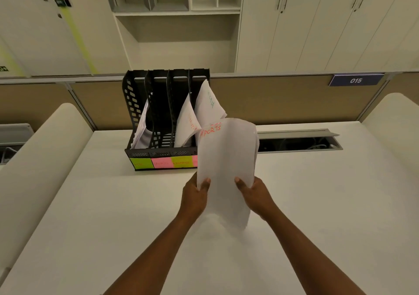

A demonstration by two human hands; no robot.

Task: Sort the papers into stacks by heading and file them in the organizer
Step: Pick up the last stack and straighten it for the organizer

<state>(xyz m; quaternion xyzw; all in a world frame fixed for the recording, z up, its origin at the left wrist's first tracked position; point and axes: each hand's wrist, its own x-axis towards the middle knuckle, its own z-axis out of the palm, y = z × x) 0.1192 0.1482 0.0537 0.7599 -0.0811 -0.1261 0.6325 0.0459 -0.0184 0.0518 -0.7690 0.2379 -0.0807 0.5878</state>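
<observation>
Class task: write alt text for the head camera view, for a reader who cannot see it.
Both hands, left hand and right hand, hold up a stack of white papers headed in red, "PORTS" legible, in front of a black four-slot desk organizer on a white desk. Three slots already hold papers; the second from the left looks empty. Coloured sticky labels line its front.

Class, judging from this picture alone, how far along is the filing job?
Done: papers already stand in three organizer slots. In hand: both the left hand and right hand hold the stack headed "REPORTS". Left: the second slot looks empty; the desk holds no loose papers.
</observation>
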